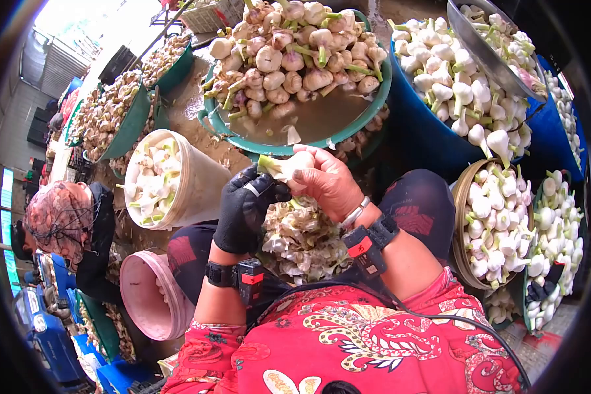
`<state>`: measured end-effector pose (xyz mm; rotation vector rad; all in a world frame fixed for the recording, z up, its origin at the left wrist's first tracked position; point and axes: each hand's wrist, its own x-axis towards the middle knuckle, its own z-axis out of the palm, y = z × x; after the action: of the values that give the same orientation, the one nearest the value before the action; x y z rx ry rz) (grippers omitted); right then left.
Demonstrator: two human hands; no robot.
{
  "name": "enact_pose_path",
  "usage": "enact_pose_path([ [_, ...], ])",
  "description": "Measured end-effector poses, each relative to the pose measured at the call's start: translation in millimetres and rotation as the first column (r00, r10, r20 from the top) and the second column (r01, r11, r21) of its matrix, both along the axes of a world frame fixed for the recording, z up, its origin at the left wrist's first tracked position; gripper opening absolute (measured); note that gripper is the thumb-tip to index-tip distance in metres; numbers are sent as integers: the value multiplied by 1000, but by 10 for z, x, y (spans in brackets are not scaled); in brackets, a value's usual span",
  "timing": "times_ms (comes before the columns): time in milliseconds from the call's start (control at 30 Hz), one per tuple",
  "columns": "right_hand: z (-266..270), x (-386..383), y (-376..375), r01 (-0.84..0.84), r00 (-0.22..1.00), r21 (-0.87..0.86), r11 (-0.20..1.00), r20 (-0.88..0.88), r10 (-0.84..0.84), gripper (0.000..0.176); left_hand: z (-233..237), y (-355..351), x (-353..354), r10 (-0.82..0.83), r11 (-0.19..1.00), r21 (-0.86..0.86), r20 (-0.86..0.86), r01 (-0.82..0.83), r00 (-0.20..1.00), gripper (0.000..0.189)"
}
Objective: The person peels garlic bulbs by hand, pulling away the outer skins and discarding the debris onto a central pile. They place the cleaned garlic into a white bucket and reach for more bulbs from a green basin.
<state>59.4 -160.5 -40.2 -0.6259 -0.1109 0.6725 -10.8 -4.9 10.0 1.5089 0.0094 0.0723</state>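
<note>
My right hand (331, 182), bare, grips a garlic bulb (287, 168) between thumb and fingers. Its cut green stem points left toward my left hand (243, 207), which wears a black glove. The gloved fingers are curled right beside the stem, and a thin pale strip (251, 189) shows across them; I cannot tell what they hold. Beneath both hands, between my knees, lies a heap of loose garlic skins (302, 240). Just beyond is a green tub (295, 146) of murky water piled with untrimmed garlic.
On the left stand a white bucket (203, 187) of garlic and a pink bucket (134, 295). Garlic fills a blue barrel (407, 125) and a tan bucket (463, 243) at right. A metal basin (489, 49) leans over the barrel. Another person (59, 217) sits at far left.
</note>
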Motion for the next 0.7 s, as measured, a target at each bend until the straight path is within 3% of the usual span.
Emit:
enact_pose_path([
  [33,-4,-4,-1,-1,1000,0,1000,0,1,57,10,-20,-2,1,1000,0,0,-1,1000,23],
  [100,-1,-16,-12,50,984,-107,993,177,-30,54,79,-111,8,126,973,-175,-159,-153,979,11],
  [233,82,-59,16,160,949,-230,960,303,-85,53,-102,-58,24,105,986,-116,-111,-118,988,21],
  [300,42,-70,24,205,910,-277,939,408,-79,50,-144,-59,34,125,969,-177,-248,-172,961,19],
  [433,-135,-59,42,131,977,-196,972,194,-92,40,-159,17,26,168,977,-71,-323,-201,932,16],
  [467,-117,7,-30,-146,988,-113,983,39,151,37,-213,61,34,195,978,112,-207,-175,959,19],
  [500,-102,47,-68,-398,913,14,917,-94,398,37,-248,113,33,199,941,294,-89,-165,976,25],
  [533,-85,43,-44,-493,860,-8,870,-156,486,39,-261,193,47,156,847,518,-36,-116,987,29],
  [567,-114,63,-44,-612,766,91,786,-179,617,40,-245,204,86,158,848,518,-40,-115,987,29],
  [633,-148,-33,-16,-728,640,190,659,-158,752,42,-171,211,139,-78,556,816,238,-156,968,28],
  [667,-143,-34,11,-752,600,262,605,-108,792,41,-131,146,134,-73,701,705,218,-106,973,26],
  [700,-122,-38,-3,-752,600,262,605,-108,792,41,-135,151,113,-73,701,705,218,-106,973,26],
])
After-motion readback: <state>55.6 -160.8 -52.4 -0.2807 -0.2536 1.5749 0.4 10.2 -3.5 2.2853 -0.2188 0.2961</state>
